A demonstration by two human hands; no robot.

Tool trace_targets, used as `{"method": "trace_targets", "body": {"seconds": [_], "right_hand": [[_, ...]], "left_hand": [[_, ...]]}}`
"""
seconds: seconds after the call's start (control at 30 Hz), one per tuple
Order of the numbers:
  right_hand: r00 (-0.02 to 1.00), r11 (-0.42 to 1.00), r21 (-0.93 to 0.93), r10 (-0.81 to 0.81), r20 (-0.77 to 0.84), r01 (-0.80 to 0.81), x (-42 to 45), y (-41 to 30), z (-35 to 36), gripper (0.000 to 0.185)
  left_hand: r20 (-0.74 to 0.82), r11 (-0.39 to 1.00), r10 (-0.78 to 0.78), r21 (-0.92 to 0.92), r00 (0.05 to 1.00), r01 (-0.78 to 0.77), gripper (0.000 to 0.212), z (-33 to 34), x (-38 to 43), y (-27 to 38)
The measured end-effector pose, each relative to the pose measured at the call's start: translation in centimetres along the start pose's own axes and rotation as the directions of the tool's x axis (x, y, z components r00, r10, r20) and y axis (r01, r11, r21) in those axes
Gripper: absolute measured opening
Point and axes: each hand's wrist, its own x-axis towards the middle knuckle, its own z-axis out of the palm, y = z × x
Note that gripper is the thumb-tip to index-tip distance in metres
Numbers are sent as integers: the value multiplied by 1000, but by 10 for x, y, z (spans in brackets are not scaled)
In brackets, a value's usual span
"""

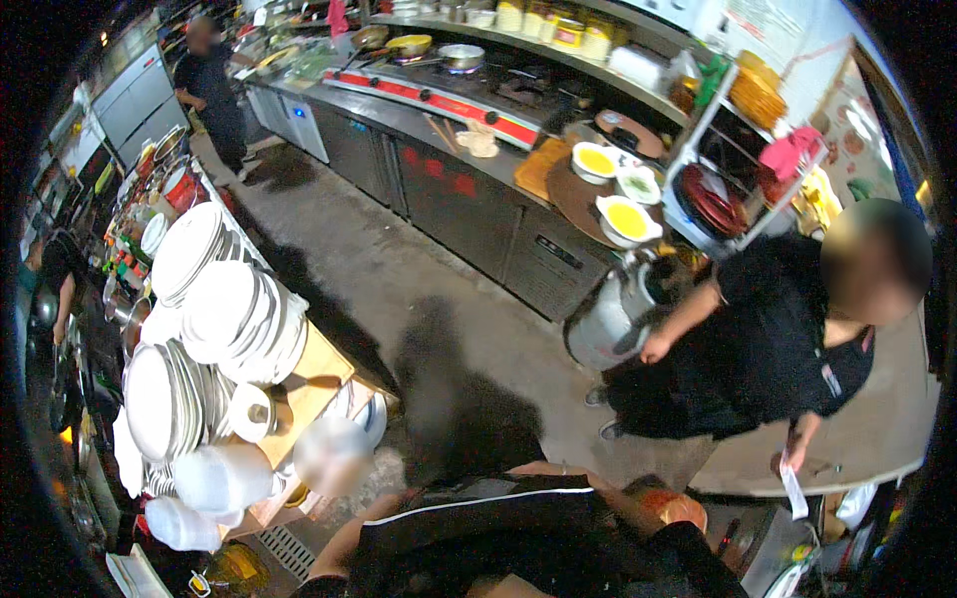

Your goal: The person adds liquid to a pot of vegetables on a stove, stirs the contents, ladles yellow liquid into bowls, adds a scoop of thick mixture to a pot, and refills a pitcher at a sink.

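My left forearm shows at the bottom, and its hand is hidden at the edge of dark cloth with a white stripe. Past a wristband, part of my right hand shows above that cloth; its fingers and anything in them are hidden. To the left, stacks of white plates crowd a wooden-topped table. Small white bowls and translucent plastic containers sit near its front end. An orange-red round container is at the lower right.
A co-worker in black stands right, holding a paper slip. Two white bowls of yellow food sit on a round board near a metal bin. Pans stand over lit burners. Another person is far left.
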Motion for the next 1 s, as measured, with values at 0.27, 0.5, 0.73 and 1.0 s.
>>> {"method": "trace_targets", "body": {"seconds": [0.27, 0.5, 0.73, 1.0], "right_hand": [[851, 990, -92, -136, -508, 103, 118, -162, -341, 26], [772, 837, -479, -481, -415, 264, 258, -459, -555, 33], [616, 509, -860, -687, -386, 29, 439, -663, -778, 32], [637, 430, -898, -666, -389, -99, 461, -793, -893, 26]], "left_hand": [[-244, 918, 364, -66, 899, -390, 34, -122, 290, 118], [-17, 880, -59, -472, 998, 44, 49, -250, 388, 7], [-21, 623, -442, -727, 897, 290, 46, -369, 425, -134], [-241, 736, -411, -657, 879, 164, 37, -690, 576, -164]]}}
